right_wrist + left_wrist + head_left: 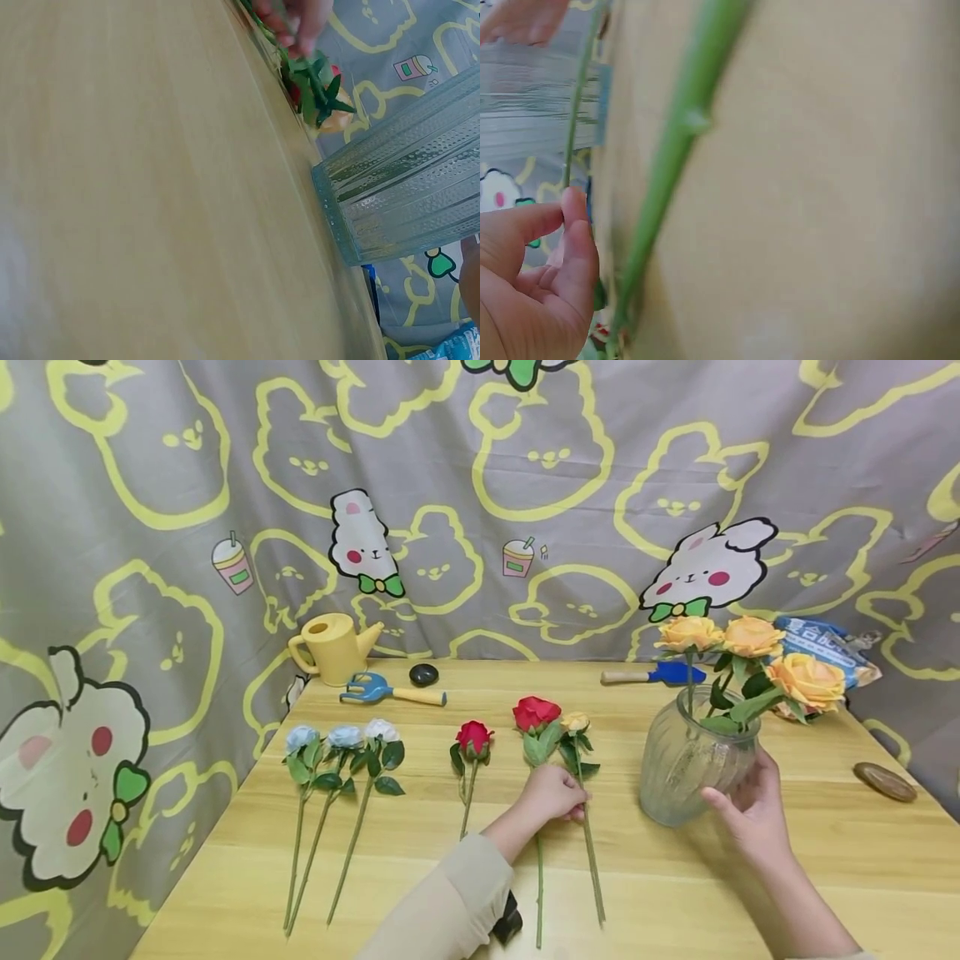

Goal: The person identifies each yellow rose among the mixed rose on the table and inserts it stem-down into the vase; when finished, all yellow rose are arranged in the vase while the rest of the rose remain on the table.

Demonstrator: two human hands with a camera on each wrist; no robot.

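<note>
My left hand [551, 792] pinches the stem of a small yellow rose [575, 722] between thumb and forefinger; the left wrist view shows the thin green stem [576, 120] running out past the fingertips. My right hand [757, 818] holds the lower right side of a ribbed glass vase [690, 768], its fingers partly hidden behind the glass and its thumb at the front. Three orange-yellow roses [752, 637] stand in the vase, leaning right. A red rose [536, 713] lies beneath my left hand, and another red rose [474, 737] lies left of it.
Three pale blue and white roses [344, 737] lie at the left. Along the back are a yellow watering can [333, 652], a blue hand fork [393, 690], a black stone [423, 674], a blue trowel [654, 675] and a blue bag [821, 647]. A brown stone [885, 782] lies far right.
</note>
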